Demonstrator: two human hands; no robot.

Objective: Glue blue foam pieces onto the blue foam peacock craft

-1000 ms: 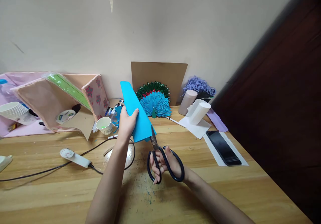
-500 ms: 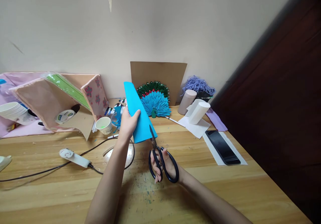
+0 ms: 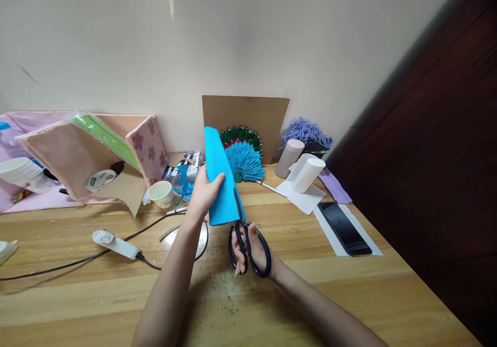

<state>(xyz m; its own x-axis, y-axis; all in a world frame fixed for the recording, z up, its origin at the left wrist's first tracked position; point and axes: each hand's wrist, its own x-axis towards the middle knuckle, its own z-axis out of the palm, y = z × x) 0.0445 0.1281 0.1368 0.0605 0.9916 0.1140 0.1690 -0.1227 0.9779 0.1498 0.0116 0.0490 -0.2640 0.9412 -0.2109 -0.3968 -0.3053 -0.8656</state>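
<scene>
A folded sheet of bright blue paper (image 3: 220,181) is gripped along its left side by my left hand (image 3: 206,189), thumb on the near face. My right hand (image 3: 250,251) holds black-handled scissors (image 3: 241,233) with fingers through the loops. Their blades lie at the paper's lower right edge, nearly closed, with a narrow strip to their right. Behind the paper, a fan-shaped paper peacock (image 3: 245,159) in blue, red and green rests against a brown cardboard sheet (image 3: 248,111); the paper covers part of it.
A paper cup (image 3: 160,196), a hot glue gun (image 3: 116,244) with its black cord, and a pink fabric-covered box (image 3: 58,150) occupy the left. On the right are white paper rolls (image 3: 308,175), purple yarn (image 3: 306,132) and a phone (image 3: 345,229). Blue scraps (image 3: 184,184) sit in a bowl.
The blue paper and my left hand have shifted slightly to the right. The scissors have moved a little up and left against the paper, and their blades now reach further into its lower edge.
</scene>
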